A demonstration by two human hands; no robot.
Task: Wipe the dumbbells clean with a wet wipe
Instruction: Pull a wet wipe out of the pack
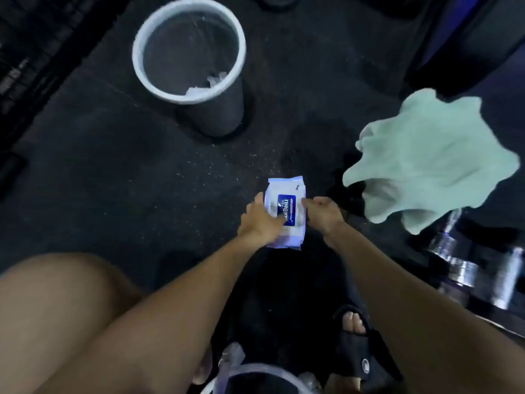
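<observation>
A white pack of wet wipes [285,189] with a blue label lies on the dark rubber floor in the middle of the view. My left hand [260,220] rests on the pack's left side, fingers over the label. My right hand [322,213] touches the pack's right edge with its fingertips. Chrome dumbbells [466,263] lie at the right, partly under a pale green cloth [431,163]. Whether the pack's flap is lifted is unclear from the blur.
A grey bin with a white rim [189,49] stands at the back, crumpled white wipes inside. Another white-rimmed container [255,376] shows at the bottom edge. My knee [56,308] fills the lower left; a sandalled foot [355,334] is below the pack.
</observation>
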